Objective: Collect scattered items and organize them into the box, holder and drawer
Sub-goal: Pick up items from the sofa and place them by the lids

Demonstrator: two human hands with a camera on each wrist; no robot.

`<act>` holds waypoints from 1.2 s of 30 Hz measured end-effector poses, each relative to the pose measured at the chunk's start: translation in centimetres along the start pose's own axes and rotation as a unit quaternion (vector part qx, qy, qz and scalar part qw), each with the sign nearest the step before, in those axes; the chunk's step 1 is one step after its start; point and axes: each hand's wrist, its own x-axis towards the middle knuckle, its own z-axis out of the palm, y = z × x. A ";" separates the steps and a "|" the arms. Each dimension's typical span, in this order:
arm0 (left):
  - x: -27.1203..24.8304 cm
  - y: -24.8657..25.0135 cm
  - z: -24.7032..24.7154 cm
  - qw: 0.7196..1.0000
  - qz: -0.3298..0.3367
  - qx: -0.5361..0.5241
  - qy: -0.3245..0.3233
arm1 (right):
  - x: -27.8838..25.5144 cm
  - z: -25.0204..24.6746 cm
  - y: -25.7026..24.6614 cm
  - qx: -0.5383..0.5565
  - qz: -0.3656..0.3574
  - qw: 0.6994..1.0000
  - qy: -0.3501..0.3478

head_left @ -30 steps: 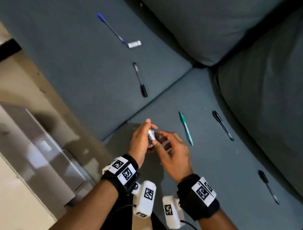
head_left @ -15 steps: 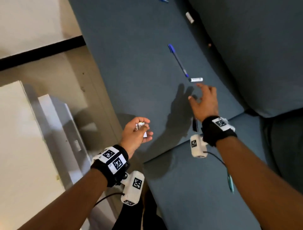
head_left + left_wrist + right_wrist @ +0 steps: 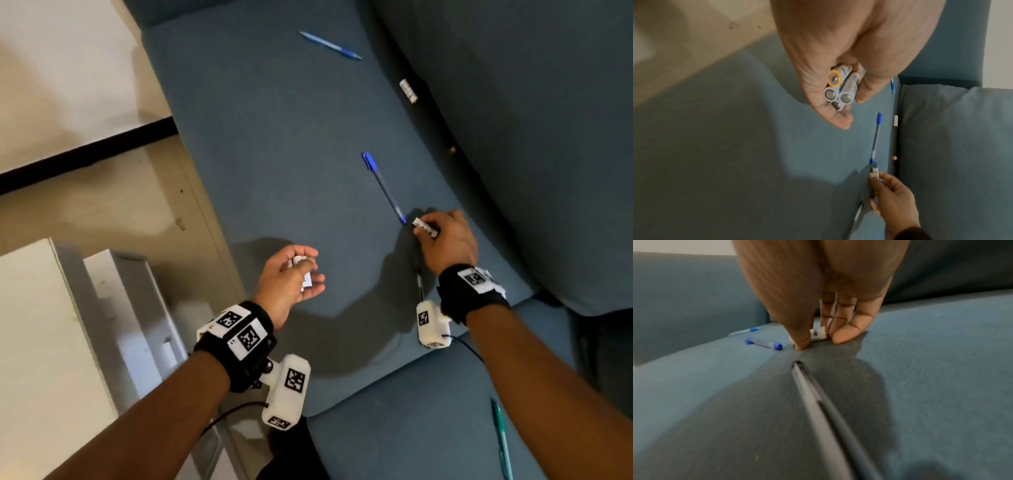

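Blue sofa cushion (image 3: 274, 154): a white battery (image 3: 424, 226) is pinched on it by the right hand (image 3: 445, 240); several batteries (image 3: 840, 87) are clasped in the left hand's (image 3: 286, 282) curled fingers.

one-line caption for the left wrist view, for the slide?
Left hand grips collected batteries while right hand pinches another battery off the sofa cushion beside a blue pen.

No legible text anywhere.
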 end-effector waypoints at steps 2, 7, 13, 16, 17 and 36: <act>1.6 1.5 0.8 1.000 0.000 -0.011 -0.007 | 0.0 -0.8 -0.8 0.017 0.035 0.999 0.005; 5.1 4.5 3.8 0.999 -0.021 -0.018 -0.032 | -0.5 -2.0 -5.9 0.265 0.072 0.959 0.062; 8.3 7.9 7.7 0.994 -0.067 -0.052 -0.069 | 1.2 -2.5 -10.7 0.362 0.037 0.931 0.010; 9.8 8.9 8.1 0.996 -0.052 -0.039 -0.059 | 4.3 -1.6 -7.8 0.265 0.050 0.960 0.071; 10.2 9.0 7.9 0.996 -0.047 -0.038 -0.063 | 5.5 -1.2 -6.8 0.223 0.053 0.970 0.075; 13.5 11.9 2.9 0.996 -0.053 -0.010 -0.073 | 10.5 1.0 -8.0 0.014 0.001 0.995 0.097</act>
